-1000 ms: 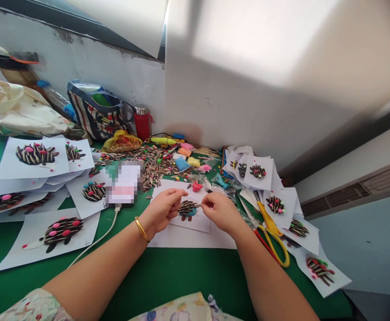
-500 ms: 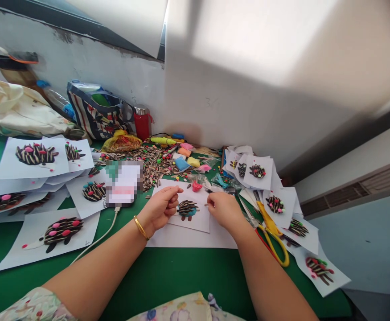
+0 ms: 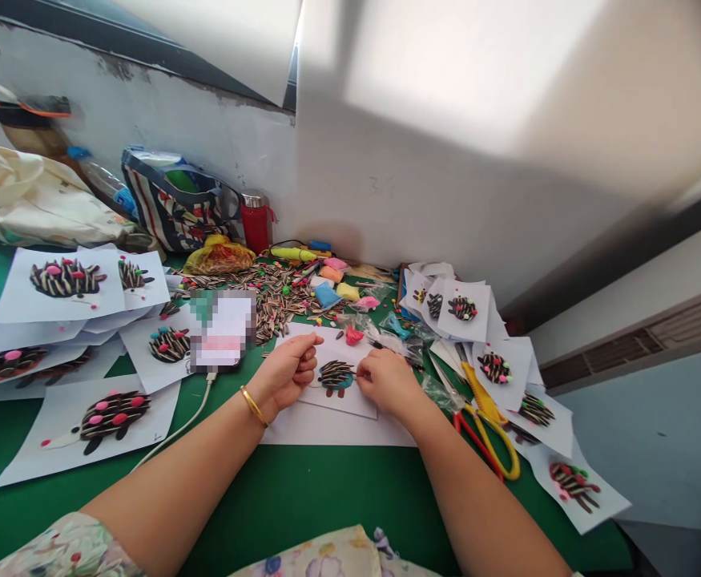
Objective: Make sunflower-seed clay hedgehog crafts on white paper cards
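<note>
On a white card (image 3: 359,409) in front of me is a hedgehog figure (image 3: 336,375) made of striped sunflower seeds over blue clay, with brown feet. My right hand (image 3: 391,383) pinches a small sunflower seed at the figure's right edge; the fingers mostly hide the seed. My left hand (image 3: 284,375), with a gold bangle at the wrist, is closed over the card's left side. Its thumb and forefinger press together, and whatever is between them is too small to make out. A lump of red clay (image 3: 353,336) lies just beyond the card.
Loose sunflower seeds (image 3: 278,292) and coloured clay pieces (image 3: 328,295) spread behind the card. A phone (image 3: 223,328) with a cable lies left. Yellow-handled scissors (image 3: 494,437) rest at right. Finished hedgehog cards (image 3: 79,308) stack on both sides. A red flask (image 3: 255,224) stands by the wall.
My right hand has moved left with the seed, from beside the card to the hedgehog's right edge. My left hand has shifted slightly left.
</note>
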`<state>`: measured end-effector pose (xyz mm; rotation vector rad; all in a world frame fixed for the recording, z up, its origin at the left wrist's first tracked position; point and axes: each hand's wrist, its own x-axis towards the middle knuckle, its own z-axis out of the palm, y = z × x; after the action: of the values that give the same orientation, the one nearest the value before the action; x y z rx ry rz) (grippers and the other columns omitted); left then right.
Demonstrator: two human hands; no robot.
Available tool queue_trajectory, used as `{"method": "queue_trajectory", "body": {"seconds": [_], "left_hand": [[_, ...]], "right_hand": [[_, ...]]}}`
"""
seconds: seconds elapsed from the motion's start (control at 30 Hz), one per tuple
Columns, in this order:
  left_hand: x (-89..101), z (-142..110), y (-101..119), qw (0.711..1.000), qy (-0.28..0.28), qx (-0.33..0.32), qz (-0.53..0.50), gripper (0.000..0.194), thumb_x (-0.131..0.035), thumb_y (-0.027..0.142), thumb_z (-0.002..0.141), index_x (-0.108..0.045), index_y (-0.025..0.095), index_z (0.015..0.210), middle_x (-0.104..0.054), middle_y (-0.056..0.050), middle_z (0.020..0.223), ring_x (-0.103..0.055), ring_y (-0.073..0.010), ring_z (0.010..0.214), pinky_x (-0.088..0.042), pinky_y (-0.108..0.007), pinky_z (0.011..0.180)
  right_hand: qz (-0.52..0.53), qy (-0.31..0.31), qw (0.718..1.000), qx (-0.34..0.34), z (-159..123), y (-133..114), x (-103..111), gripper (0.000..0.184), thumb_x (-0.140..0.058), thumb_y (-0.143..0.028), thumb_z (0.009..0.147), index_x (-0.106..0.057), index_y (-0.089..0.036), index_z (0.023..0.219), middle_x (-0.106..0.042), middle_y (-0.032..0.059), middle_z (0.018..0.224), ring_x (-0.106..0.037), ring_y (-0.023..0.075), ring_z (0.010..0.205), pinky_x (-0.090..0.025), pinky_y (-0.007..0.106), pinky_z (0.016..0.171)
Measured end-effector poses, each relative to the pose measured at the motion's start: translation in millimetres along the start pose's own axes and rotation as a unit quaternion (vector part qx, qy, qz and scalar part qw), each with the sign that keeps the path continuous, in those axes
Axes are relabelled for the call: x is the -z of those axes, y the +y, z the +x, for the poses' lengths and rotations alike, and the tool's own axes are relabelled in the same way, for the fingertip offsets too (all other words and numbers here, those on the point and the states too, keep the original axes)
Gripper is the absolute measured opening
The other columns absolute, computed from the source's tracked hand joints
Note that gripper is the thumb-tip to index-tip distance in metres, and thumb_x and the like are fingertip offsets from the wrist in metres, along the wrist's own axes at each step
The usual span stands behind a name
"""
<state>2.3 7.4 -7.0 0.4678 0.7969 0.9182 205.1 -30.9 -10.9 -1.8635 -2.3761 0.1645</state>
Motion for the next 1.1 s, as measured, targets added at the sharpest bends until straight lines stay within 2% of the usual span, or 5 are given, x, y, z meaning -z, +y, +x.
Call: {"method": "queue_trajectory", "body": {"seconds": [0.3, 0.57, 0.8, 0.93, 1.1], "left_hand": [[1.3, 1.9, -0.9, 1.0, 0.014, 0.004, -0.012, 0.011, -0.064, 0.022, 0.084, -0.059, 0.012, 0.085, -0.035, 0.007, 0.057, -0.027, -0.0019, 0.039, -0.015, -0.01, 0.032], [1.9, 3.2, 0.7, 0.999, 0.025, 0.014, -0.037, 0.01, -0.06, 0.022, 0.087, -0.058, 0.012, 0.085, -0.036, 0.007, 0.057, -0.03, -0.0017, 0.039, -0.016, -0.009, 0.03], [1.2, 2.5, 4.0, 0.995, 0.021, 0.036, -0.089, 0.012, -0.051, 0.022, 0.093, -0.056, 0.013, 0.087, -0.039, 0.006, 0.06, -0.029, -0.0014, 0.036, -0.017, -0.009, 0.028], [4.6, 3.1, 7.8, 0.977, 0.0, 0.068, -0.202, 0.027, -0.039, 0.03, 0.099, -0.058, 0.011, 0.093, -0.05, -0.001, 0.066, -0.049, -0.0062, 0.046, -0.037, -0.011, 0.033], [3.3, 1.8, 7.9, 0.965, 0.004, 0.034, -0.259, 0.04, -0.034, 0.038, 0.1, -0.06, 0.008, 0.106, -0.066, -0.017, 0.095, -0.069, -0.0229, 0.092, -0.061, -0.037, 0.076]], "right_hand": [[-0.083, 0.084, 0.988, -0.099, 0.2, 23.7, 19.1, 0.023, -0.053, -0.019, 0.089, -0.074, -0.023, 0.099, -0.068, 0.0095, 0.1, -0.057, 0.0241, 0.095, -0.036, 0.034, 0.076], [-0.068, 0.027, 0.997, -0.023, -0.7, 15.2, 3.7, 0.011, -0.062, -0.025, 0.086, -0.073, -0.023, 0.085, -0.067, 0.0075, 0.094, -0.055, 0.0236, 0.097, -0.035, 0.034, 0.077], [-0.096, 0.069, 0.992, -0.047, 4.1, 14.5, 1.5, 0.012, -0.056, -0.022, 0.09, -0.068, -0.021, 0.089, -0.068, 0.0076, 0.092, -0.056, 0.0232, 0.094, -0.032, 0.034, 0.075], [-0.094, 0.113, 0.986, -0.08, 5.5, 18.4, 4.3, 0.019, -0.054, -0.017, 0.09, -0.064, -0.021, 0.106, -0.069, 0.0078, 0.096, -0.057, 0.0231, 0.093, -0.03, 0.033, 0.074], [-0.061, 0.169, 0.983, -0.045, 3.8, 19.3, 1.6, 0.02, -0.054, -0.02, 0.091, -0.067, -0.023, 0.105, -0.068, 0.0071, 0.1, -0.055, 0.0225, 0.095, -0.03, 0.033, 0.075]]}}
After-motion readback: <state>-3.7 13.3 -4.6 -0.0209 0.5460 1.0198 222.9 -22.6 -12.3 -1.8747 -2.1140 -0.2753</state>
